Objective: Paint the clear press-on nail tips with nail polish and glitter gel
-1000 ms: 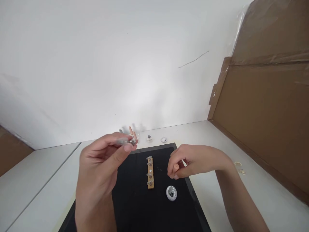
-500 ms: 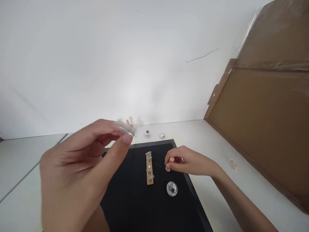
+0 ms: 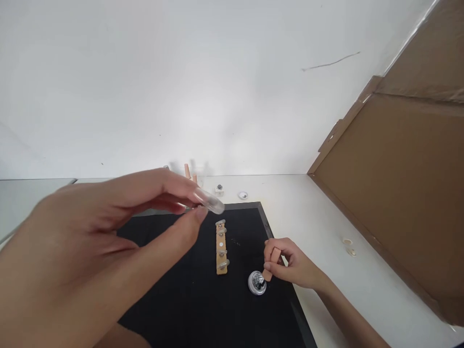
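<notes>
Brush (image 3: pixel 274 258) at dish (image 3: pixel 256 284), mat edge (image 3: pixel 298 310) near (right)

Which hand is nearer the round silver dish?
Right. The right hand is close by the round silver dish, above and right of it in view; the left hand is farther off to its left.

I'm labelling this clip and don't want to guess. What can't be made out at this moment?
All in the head view:
- Clear piece: its held end is covered by the left hand.
- Peach-handled tool: partly covered by the right hand; its dark tip is too small to tell whether it touches the contents of the silver container.
- Peach sticks: their foot is mostly behind the left hand.
- Left wrist: cut off by the frame edge.
</notes>
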A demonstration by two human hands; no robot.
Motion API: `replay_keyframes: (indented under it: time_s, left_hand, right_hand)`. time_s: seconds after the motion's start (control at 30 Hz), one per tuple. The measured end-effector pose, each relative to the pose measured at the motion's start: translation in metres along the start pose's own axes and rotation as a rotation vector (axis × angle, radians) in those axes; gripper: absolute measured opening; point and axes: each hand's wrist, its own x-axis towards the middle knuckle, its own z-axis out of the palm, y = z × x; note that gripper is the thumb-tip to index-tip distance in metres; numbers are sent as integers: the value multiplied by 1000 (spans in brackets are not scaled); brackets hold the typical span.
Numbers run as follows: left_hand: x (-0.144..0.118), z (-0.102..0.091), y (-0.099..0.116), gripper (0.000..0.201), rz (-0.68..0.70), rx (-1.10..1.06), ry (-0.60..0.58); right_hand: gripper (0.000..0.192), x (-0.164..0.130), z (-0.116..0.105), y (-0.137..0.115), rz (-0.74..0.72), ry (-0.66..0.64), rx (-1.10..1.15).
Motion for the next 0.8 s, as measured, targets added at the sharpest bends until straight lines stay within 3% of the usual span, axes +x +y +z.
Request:
replay_keyframes:
  time_s: [0.1,0.23,0.3,0.5,0.67,0.8]
  left_hand:
    - [11,8,-3,7,94,128,-90]
    - [26,33,-4,15,167,90,-264]
    - [34,49,-5,15,153,109,-362]
    - [50,86,-7,14,74,133,-509]
    - [60,101,4,15,-19,166,-599]
    - [64,108,0,14,-19,151,-632]
  right_hand:
    - [18,3,3,7,-5,-16,-13]
    - [15,3,-3,20,5,-31,-33]
    - [13,3,-7,26,19,-47,-33]
    - [13,1,-15,35,69,-89,-10]
    - [13,2,-22,39,133,-91,29]
    - [13,2,-24,42,207,-99,88]
